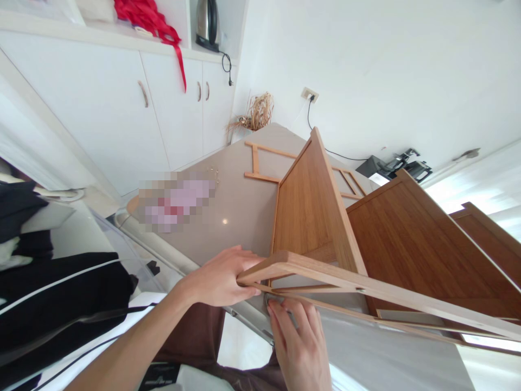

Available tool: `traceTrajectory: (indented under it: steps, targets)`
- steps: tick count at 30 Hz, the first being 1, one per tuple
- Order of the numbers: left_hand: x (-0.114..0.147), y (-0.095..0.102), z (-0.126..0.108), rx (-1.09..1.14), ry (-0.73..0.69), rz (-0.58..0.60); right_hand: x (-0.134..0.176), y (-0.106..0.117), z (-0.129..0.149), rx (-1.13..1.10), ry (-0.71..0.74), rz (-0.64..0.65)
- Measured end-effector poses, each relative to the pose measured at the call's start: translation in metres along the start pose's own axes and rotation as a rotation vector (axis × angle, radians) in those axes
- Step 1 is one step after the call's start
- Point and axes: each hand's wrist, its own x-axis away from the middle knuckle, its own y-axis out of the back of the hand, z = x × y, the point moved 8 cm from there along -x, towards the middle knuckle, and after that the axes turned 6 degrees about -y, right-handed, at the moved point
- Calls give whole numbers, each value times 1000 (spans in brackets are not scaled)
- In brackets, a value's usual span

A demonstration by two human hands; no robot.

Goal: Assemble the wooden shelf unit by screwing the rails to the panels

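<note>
A wooden shelf unit lies on its side across the grey tabletop, with a long side rail facing me. Several brown slatted-look panels stand up from it, the closest being a wood panel. My left hand is wrapped around the near end of the rail, its fingertips partly hidden behind the wood. Just below the rail, my right hand has its thumb and fingers pinched together against the frame's lower edge. A small dark grey bit shows at those fingertips, too hidden to name.
A ladder-like wooden frame lies behind the panels. At the table's left corner is a blurred-out patch. White cabinets hold a kettle and red ribbon. Black equipment stands by the wall. Dark clothing lies left.
</note>
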Motion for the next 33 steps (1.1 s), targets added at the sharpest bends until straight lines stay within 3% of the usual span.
traceTrajectory:
  steps: [13, 33]
  targets:
    - [2, -3, 4, -4, 28, 6, 7, -5, -5, -94, 39, 84]
    - [3, -7, 6, -54, -59, -4, -2, -2, -2, 112, 98, 102]
